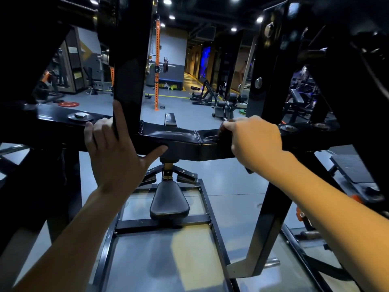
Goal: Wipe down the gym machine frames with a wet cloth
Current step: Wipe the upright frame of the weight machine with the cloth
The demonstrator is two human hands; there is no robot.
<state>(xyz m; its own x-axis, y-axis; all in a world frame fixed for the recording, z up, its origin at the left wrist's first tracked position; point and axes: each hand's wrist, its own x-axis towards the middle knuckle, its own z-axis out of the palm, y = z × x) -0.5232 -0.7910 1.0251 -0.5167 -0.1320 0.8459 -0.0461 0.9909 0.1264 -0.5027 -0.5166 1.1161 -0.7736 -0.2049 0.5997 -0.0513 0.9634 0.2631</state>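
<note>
Left hand (114, 148): laid against the black frame crossbar (181, 144) with fingers straight and spread; the index finger is pointed up along the upright post (129, 81), the thumb is stretched out along the crossbar's front face, and the other fingers are hooked lightly over its top edge.
Right hand (255, 142): curled over the top of the crossbar, with a dark cloth (223, 131) bunched under the fingertips; only a small part of the cloth is seen.
Cloth position: pressed on the crossbar's upper face, just past a weld seam, well to the right of the left thumb tip.
Crossbar surface: wet smears are seen between the two hands.
Bolt plate (80, 117): found just beyond the left hand's fingertips on the crossbar top.
Seat pad (169, 204): seen below the crossbar, between the two forearms.
Containers: none can be made out.
Background: an orange rack post (156, 66) is seen far beyond the fingers.
</note>
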